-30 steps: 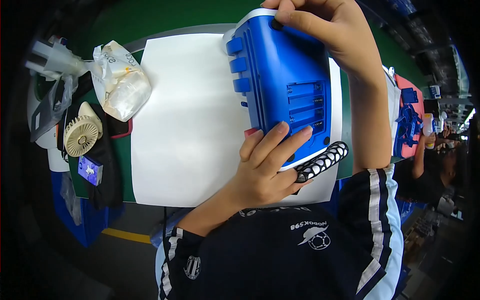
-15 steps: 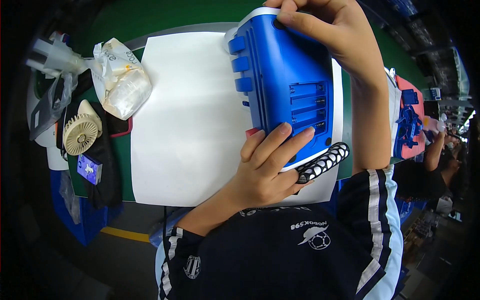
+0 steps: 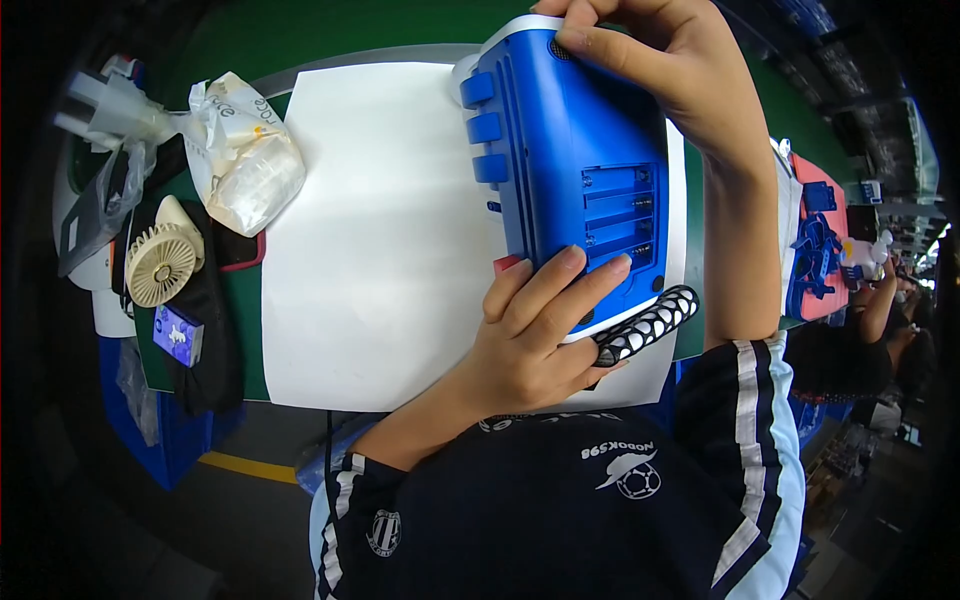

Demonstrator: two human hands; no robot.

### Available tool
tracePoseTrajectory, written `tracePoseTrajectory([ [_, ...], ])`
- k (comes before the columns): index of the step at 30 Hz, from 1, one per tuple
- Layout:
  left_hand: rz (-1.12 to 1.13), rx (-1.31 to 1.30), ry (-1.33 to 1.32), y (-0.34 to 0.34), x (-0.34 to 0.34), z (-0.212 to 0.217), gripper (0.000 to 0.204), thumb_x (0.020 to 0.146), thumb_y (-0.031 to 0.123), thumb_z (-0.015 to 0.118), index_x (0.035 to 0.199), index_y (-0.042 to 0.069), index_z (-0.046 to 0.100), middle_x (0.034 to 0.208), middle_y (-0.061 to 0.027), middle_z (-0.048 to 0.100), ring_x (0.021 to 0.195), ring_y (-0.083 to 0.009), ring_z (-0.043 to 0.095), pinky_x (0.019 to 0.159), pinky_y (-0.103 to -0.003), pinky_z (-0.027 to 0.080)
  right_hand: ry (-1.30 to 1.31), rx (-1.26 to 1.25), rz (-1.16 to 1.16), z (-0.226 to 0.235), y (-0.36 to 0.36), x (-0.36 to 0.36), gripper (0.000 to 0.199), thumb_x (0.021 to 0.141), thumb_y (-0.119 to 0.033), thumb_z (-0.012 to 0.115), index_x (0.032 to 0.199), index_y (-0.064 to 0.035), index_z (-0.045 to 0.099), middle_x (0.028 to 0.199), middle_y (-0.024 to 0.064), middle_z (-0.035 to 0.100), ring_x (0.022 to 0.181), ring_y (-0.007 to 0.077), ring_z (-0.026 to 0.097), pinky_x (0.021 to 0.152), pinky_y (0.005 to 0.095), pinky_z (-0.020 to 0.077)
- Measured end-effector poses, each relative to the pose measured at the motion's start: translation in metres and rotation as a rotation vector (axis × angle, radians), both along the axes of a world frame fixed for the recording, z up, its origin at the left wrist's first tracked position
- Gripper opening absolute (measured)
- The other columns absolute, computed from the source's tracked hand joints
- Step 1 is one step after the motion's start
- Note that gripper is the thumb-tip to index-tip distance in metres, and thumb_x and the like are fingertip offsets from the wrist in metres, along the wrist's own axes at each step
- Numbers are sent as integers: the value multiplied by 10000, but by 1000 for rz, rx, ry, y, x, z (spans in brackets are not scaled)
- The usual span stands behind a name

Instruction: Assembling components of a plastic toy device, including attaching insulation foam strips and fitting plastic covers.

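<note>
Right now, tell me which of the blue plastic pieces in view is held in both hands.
The big blue housing over the white sheet, gripped by the left hand below and right hand on top. The other blue pieces lie untouched far right.

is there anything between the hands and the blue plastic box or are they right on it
Nothing visible stands between them. The left hand grips the near end of the blue box with fingers laid across its back, and the right hand holds the far end. The box is held above the white sheet.
</note>
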State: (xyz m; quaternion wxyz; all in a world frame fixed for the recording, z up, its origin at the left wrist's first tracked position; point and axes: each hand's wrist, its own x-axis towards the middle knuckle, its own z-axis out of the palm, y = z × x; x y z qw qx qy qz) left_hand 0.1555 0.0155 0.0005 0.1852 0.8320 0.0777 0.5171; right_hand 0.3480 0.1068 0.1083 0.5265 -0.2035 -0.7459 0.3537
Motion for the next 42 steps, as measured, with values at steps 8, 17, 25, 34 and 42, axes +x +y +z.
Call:
tracePoseTrajectory([
  [8, 45, -108, 8, -4, -2, 8, 312, 632, 299, 704, 494, 127, 483, 1251, -86, 493, 1229, -269, 327, 965, -375, 214, -293, -438, -481, 36, -32, -18, 188, 801, -99, 622, 936, -28, 512, 864, 45, 570, 765, 70, 523, 695, 203, 431],
  [17, -15, -173, 85, -4, -9, 10, 343, 652, 304, 703, 475, 83, 509, 1262, -112, 477, 1244, -295, 290, 970, -415, 178, -493, 132, -722, 2, -86, -11, 252, 695, -47, 686, 918, -7, 577, 1031, 125, 548, 1007, 234, 524, 879, 315, 396],
  [25, 1, -177, 26, -4, -7, 5, 366, 643, 354, 701, 480, 69, 539, 1222, -118, 512, 1263, -293, 271, 972, -404, 155, -538, -194, -590, -12, -177, -39, 255, 628, -74, 714, 839, -40, 573, 873, 90, 567, 820, 245, 530, 741, 321, 418],
  [34, 1, -183, 12, -6, -4, 5, 354, 625, 325, 726, 475, 65, 540, 1217, -122, 514, 1267, -285, 257, 927, -399, 190, -571, -58, -706, -24, -182, -49, 229, 632, -22, 685, 828, -33, 568, 845, 78, 552, 792, 224, 533, 697, 309, 404],
  [42, 9, -155, 49, -6, -5, 10, 362, 611, 312, 734, 461, 64, 516, 1220, -135, 508, 1262, -299, 262, 923, -411, 193, -565, -109, -638, -16, -182, -41, 166, 632, -24, 669, 769, -57, 581, 917, 86, 535, 836, 226, 524, 690, 306, 412],
])
